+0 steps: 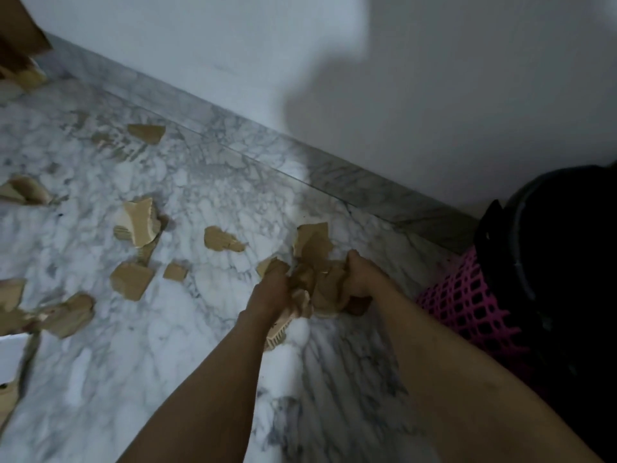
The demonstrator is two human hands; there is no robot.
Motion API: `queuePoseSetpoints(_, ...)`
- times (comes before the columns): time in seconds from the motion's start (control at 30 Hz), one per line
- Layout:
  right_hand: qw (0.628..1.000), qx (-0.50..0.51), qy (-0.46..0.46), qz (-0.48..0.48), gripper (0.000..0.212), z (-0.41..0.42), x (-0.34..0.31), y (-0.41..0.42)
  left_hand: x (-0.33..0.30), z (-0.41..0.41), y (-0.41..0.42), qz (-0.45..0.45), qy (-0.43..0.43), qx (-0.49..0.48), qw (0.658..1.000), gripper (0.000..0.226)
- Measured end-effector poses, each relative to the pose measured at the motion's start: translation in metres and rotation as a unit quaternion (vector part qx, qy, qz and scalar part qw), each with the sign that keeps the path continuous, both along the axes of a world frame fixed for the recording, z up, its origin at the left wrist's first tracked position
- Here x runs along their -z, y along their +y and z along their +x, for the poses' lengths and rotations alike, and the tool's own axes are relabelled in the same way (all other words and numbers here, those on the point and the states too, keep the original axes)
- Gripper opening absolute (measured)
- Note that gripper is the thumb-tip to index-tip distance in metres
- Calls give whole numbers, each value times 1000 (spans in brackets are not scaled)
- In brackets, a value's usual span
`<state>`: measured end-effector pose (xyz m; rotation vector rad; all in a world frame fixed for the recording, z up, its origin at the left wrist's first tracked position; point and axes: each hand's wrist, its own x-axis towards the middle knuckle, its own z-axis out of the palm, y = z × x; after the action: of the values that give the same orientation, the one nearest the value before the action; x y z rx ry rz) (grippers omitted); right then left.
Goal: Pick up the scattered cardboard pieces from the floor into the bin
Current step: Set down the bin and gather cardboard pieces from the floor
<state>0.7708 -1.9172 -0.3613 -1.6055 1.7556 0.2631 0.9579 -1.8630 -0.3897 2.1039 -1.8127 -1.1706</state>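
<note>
Both hands, left hand (272, 290) and right hand (359, 279), fingers curled round a bundle of torn tan cardboard pieces (315, 275) just above the white marble floor (187, 329), seem mid-gather; next, I'd judge, comes carrying it right into the black-lined pink lattice bin (474, 305).

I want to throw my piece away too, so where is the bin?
In the head view the bin, pink mesh lined with a black bag, stands at the far right against the wall, just right of the right hand.
</note>
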Motion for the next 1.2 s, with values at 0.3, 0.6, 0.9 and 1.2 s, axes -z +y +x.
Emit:
queuePoseSetpoints(0.3,986,130,-60,83,52,-30,-18,13,-36,59,6,96,-30,-27,995,31)
queuePoseSetpoints(0.6,936,275,-218,-32,45,-1,-33,-21,-22,18,20,76,-167,110,977,48)
queuePoseSetpoints(0.9,978,181,-99,27,107,63,-14,-31,-5,20,51,-9,-152,14,988,28)
queuePoseSetpoints(1.2,973,224,-41,-26,112,83,8,-41,-22,53,1,61,53,-128,989,74)
